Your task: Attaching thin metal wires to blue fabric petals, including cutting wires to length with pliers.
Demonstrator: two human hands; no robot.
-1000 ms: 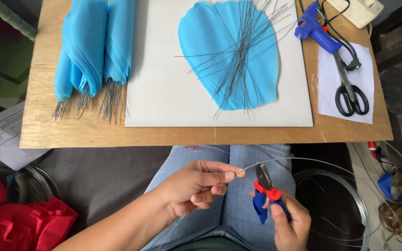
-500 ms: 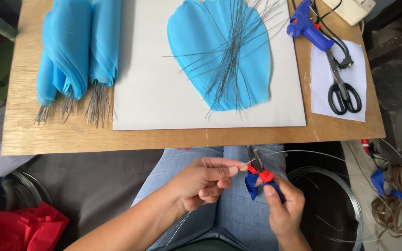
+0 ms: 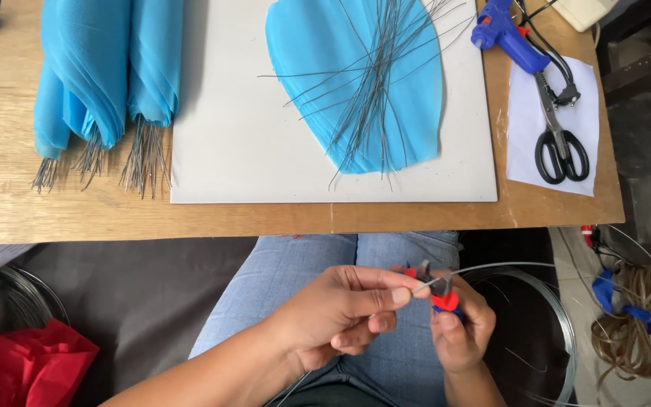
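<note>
A: Your left hand (image 3: 340,313) is low in the view, over your lap in blue jeans (image 3: 318,264), below the worktop (image 3: 99,215) edge. What is it gripping?

B: You pinch a thin grey wire (image 3: 506,266) between thumb and forefinger, the other fingers curled under. The wire is bare metal, pale and slightly shiny. From your fingertips it runs right in a long shallow arc toward a coil of the same wire (image 3: 559,332) hanging beside your right knee.

A: And your right hand (image 3: 457,332)?

B: Clenched around cutting pliers (image 3: 437,290) with red and blue handles. The dark jaws point up and left, right at the wire, just beside your left fingertips. Whether the jaws bite the wire, cannot tell.

A: Note the worktop.

B: White board (image 3: 242,143) at centre. On it a light blue petal-shaped sheet (image 3: 303,45) with a loose fan of straight cut wires (image 3: 374,83) lying across it. To the left, rolled blue fabric bundles (image 3: 103,68) with wire ends sticking out below. To the right, a blue glue gun (image 3: 502,34) and black-handled scissors (image 3: 559,147) on a white paper (image 3: 525,120).

A: Floor?

B: Red cloth (image 3: 16,369) bottom left; brown cord bundle (image 3: 634,316) with blue ties on the right.
</note>
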